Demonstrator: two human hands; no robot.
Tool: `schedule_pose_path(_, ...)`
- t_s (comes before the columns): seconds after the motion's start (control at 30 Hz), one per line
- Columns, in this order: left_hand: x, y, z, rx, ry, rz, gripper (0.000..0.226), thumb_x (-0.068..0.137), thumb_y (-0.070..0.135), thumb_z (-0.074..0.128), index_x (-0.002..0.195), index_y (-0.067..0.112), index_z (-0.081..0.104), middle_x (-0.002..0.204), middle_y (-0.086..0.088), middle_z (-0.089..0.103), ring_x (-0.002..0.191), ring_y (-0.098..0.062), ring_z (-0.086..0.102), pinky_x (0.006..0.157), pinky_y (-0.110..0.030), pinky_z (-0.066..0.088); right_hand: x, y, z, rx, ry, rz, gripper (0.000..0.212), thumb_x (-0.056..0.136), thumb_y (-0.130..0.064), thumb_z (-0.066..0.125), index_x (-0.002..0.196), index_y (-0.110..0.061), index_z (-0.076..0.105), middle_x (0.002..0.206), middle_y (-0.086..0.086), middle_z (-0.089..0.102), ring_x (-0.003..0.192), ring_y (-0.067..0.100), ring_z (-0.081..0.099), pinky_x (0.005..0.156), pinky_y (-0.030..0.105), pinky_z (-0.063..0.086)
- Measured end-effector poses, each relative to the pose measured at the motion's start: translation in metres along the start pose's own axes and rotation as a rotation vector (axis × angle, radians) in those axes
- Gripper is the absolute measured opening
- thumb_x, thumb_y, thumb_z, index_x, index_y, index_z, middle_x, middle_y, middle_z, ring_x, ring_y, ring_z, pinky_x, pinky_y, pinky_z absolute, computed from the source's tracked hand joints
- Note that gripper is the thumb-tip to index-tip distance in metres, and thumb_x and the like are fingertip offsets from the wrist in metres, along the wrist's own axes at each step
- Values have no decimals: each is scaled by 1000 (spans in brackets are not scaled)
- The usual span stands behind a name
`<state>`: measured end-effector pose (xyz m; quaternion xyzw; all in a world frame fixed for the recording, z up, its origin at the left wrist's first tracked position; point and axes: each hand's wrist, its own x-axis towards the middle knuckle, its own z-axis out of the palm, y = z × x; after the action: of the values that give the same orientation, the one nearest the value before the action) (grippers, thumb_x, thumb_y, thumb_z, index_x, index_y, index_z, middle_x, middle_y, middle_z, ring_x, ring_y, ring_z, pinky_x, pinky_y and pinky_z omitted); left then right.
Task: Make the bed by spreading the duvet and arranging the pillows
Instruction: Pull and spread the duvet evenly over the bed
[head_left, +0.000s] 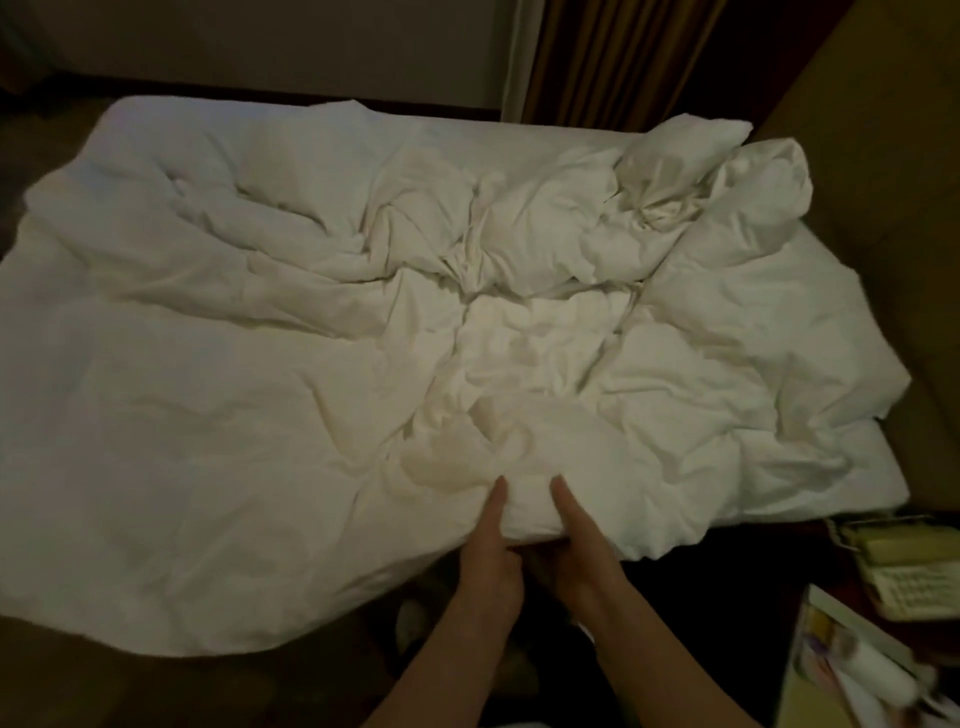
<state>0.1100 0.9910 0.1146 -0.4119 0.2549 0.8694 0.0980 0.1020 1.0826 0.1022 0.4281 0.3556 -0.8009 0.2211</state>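
At near bed edge, left hand, right hand gripping duvet fold

A wide bed in a dim room carries a white, heavily wrinkled fabric duvet that covers nearly all of it and hangs over the near edge. The duvet bunches into thick folds toward the right, where a crumpled white pillow lies at the far corner.

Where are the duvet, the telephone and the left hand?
duvet (291, 395): head view, flat left part.
telephone (906, 574): head view, keypad body.
left hand (491, 558): head view, back of hand.
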Motion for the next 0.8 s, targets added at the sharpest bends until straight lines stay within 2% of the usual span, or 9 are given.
schedule_pose_path(0.1, 14, 18, -11, -17, -15, 140, 51, 90, 24, 69, 139, 18, 55, 132, -6, 65, 117, -26, 65, 96, -41, 51, 6, -47, -20, 334, -1, -19, 65, 84, -54, 70, 136, -17, 57, 128, 18, 64, 120, 38, 58, 96, 55, 48)
schedule_pose_path(0.17, 17, 24, -20, -48, 14, 181, 65, 83, 27, 76, 142, 18, 52, 139, -7, 61, 121, -26, 62, 95, -38, 49, 2, -79, -27, 321, -57, -87, 62, 85, -56, 68, 136, -23, 58, 127, 13, 66, 119, 36, 59, 96, 53, 48)
schedule_pose_path(0.27, 15, 23, -13, -93, 65, 124, 63, 84, 34, 68, 143, 16, 52, 136, -7, 62, 120, -26, 61, 89, -37, 49, -6, -108, -31, 87, -107, -144, 53, 88, -57, 63, 131, -27, 61, 123, 4, 69, 115, 28, 63, 98, 48, 49)
schedule_pose_path(0.33, 15, 14, -5, -145, 99, 132, 56, 93, 41, 59, 144, 19, 51, 137, -5, 62, 121, -27, 60, 86, -36, 50, -6, -109, -38, -142, -47, -131, 64, 82, -59, 69, 135, -26, 55, 128, 1, 65, 110, 25, 64, 97, 44, 50)
schedule_pose_path(0.47, -4, -44, 48, -209, 153, 109, 42, 99, 40, 54, 136, 19, 58, 128, -7, 68, 115, -29, 62, 85, -39, 51, 8, -103, -68, -451, 119, -108, 55, 93, -44, 63, 129, -4, 56, 113, 13, 67, 88, 23, 66, 78, 38, 56)
schedule_pose_path(0.57, -14, -99, 107, -169, 134, -81, 30, 91, 33, 69, 116, 15, 66, 98, -10, 76, 101, -30, 67, 79, -39, 54, 2, -113, -68, -392, 51, -94, 62, 91, -47, 64, 140, -13, 49, 128, 9, 60, 115, 27, 59, 100, 36, 46)
schedule_pose_path(0.67, -5, -124, 125, -122, 226, -40, 49, 81, 26, 81, 125, 15, 62, 111, -12, 70, 102, -31, 66, 77, -38, 56, 3, -121, -81, -446, 48, -107, 72, 86, -49, 72, 143, -11, 48, 139, 9, 55, 125, 28, 54, 106, 32, 41)
schedule_pose_path(0.73, 1, -120, 122, -85, 270, 95, 50, 84, 22, 78, 130, 17, 57, 114, -7, 68, 101, -27, 65, 80, -37, 55, 0, -132, -89, -295, -77, 20, 75, 79, -58, 74, 137, -15, 54, 133, 9, 62, 119, 29, 60, 105, 42, 45)
schedule_pose_path(0.8, -1, -103, 115, -59, 243, 218, 51, 86, 21, 75, 134, 21, 54, 117, 0, 68, 102, -21, 66, 79, -31, 54, 2, -148, -97, 52, -107, 39, 66, 85, -60, 67, 135, -18, 57, 130, 14, 64, 119, 34, 61, 99, 51, 49)
